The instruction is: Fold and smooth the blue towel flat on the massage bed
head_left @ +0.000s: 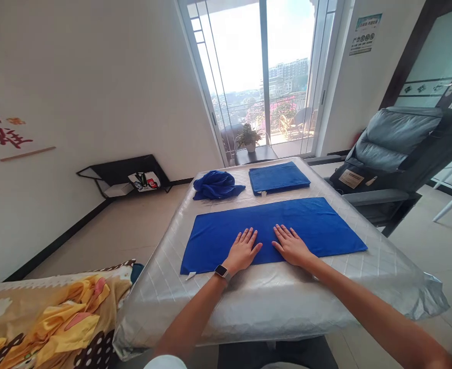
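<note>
A blue towel [218, 236] lies spread in a long rectangle across the table, a small white tag showing at its near left corner. My left hand [243, 250] rests flat on its near middle part, fingers stretched out; a watch is on that wrist. To the right, my right hand [290, 245] also presses flat on the cloth with fingers extended. Beyond the towel, a crumpled blue towel [217, 185] sits at the far left. Beside it, at the far right, is a neat stack of folded blue towels [279, 177]. Neither hand grips anything.
A silvery quilted cover [249, 312] drapes over the table. On the right stands a dark leather armchair [395, 148] with a bag on it. A bed with yellow cloth [68, 318] is at lower left. Past the table, a potted plant [250, 141] stands before the glass door.
</note>
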Available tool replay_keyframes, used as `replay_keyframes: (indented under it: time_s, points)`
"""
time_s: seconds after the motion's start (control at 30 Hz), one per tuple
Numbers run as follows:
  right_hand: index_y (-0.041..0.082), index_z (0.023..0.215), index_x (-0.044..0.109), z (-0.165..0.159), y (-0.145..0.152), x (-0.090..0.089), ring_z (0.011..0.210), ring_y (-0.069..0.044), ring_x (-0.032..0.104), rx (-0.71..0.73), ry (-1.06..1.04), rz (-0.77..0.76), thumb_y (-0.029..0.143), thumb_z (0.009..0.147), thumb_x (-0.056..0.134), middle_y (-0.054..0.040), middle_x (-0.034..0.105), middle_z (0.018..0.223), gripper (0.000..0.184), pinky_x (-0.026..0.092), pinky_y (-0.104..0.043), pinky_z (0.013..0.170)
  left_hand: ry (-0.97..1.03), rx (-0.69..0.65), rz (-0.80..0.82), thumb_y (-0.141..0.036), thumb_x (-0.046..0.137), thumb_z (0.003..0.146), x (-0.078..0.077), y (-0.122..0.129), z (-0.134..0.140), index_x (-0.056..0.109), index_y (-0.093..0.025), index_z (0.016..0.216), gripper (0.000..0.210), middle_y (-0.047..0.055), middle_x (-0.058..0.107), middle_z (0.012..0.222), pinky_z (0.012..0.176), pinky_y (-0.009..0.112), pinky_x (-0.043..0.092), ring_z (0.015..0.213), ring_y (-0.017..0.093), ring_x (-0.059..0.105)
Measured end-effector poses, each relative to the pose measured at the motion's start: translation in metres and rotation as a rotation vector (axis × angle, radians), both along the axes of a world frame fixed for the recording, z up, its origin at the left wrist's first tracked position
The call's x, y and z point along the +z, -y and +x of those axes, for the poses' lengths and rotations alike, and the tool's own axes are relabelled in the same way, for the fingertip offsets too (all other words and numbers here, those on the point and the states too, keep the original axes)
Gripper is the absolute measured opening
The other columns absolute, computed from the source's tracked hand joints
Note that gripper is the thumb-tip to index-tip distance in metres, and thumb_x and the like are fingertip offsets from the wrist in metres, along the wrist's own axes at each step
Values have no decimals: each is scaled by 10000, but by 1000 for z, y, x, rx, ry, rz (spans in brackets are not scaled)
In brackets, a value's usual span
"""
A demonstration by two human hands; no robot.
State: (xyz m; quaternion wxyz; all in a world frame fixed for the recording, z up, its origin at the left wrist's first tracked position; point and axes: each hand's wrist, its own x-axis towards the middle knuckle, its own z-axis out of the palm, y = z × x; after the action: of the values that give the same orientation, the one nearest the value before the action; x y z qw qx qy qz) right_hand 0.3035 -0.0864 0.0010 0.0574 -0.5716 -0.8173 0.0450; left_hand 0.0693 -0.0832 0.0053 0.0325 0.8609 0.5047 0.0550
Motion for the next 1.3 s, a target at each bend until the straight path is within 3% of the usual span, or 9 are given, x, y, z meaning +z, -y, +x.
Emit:
replay_keyframes:
  time_s: [0.23, 0.4, 0.57, 0.73, 0.83, 0.9, 1.0, 1.2, 1.3]
  points:
    - [124, 1593, 279, 176, 20, -19, 1528, -249, 187, -361, 86, 37, 529, 980, 175, -96, 245, 1653, 743, 190, -478, 1233, -133, 418, -7, -601, 181, 1029, -16, 33, -157, 187, -211, 1612, 701, 79, 143, 1668, 1232, 519, 143, 1541, 285, 107]
    - [37, 1563, 318, 221, 26, -26, 1510, -287, 239, -432, 147, 34, 492, 971, 180, -139, 291, 1632, 759, 238, -505, 1218, -124, 546, -41, -620, 170, 1018, -28, 56, -225, 156, -149, 1612, 758, 141, 127, 1666, 1210, 510, 215, 1531, 297, 161]
    - [56, 1537, 388, 148, -3, -2, 1491, -300, 290, -333, 110, 160, 426, 994, 195, -152, 334, 1611, 685, 267, -511, 1206, -114, 591, -12, -636, 161, 1011, -2, 30, -200, 274, -39, 1565, 823, 218, 276, 1616, 1214, 474, 220, 1511, 308, 243]
    - [111, 1571, 336, 8, -53, 25, 1516, -256, 230, -63, -18, 44, 446, 1015, 187, -108, 291, 1634, 666, 209, -461, 1228, -17, 203, 58, -580, 130, 1038, 26, -34, -70, 370, -110, 1537, 727, 159, 337, 1606, 1224, 426, 228, 1507, 254, 268]
    - [122, 1588, 297, -49, -74, 23, 1527, -242, 190, 13, -52, -20, 404, 1011, 211, -100, 245, 1650, 647, 166, -446, 1238, 51, 47, 57, -545, 104, 1049, 18, -63, 5, 353, -124, 1548, 699, 131, 333, 1614, 1231, 422, 222, 1510, 232, 262]
    - [122, 1594, 276, -58, -82, 15, 1531, -236, 171, 13, -41, -44, 408, 1009, 207, -95, 220, 1658, 654, 146, -449, 1241, 70, 63, 53, -539, 109, 1050, 8, -75, 28, 333, -147, 1561, 682, 124, 326, 1617, 1231, 456, 217, 1513, 242, 252]
    - [132, 1601, 253, -27, -90, 3, 1534, -237, 155, -44, -19, -60, 509, 1008, 171, -86, 211, 1661, 708, 122, -471, 1243, 50, 184, 22, -585, 131, 1034, -3, -84, 10, 317, -157, 1569, 710, 134, 298, 1627, 1228, 495, 203, 1518, 268, 233]
    - [118, 1600, 252, 122, -102, -7, 1534, -261, 155, -352, 11, -27, 572, 987, 132, -94, 215, 1663, 773, 148, -494, 1239, -39, 548, 2, -597, 148, 1024, -5, -84, -120, 277, -147, 1584, 730, 147, 241, 1645, 1228, 478, 170, 1527, 279, 200]
    - [68, 1595, 239, 176, -105, -10, 1527, -281, 178, -474, 10, -38, 557, 983, 123, -117, 207, 1664, 793, 179, -508, 1233, -76, 661, -22, -582, 143, 1026, -7, -75, -163, 247, -107, 1588, 743, 159, 221, 1648, 1230, 454, 175, 1527, 272, 198]
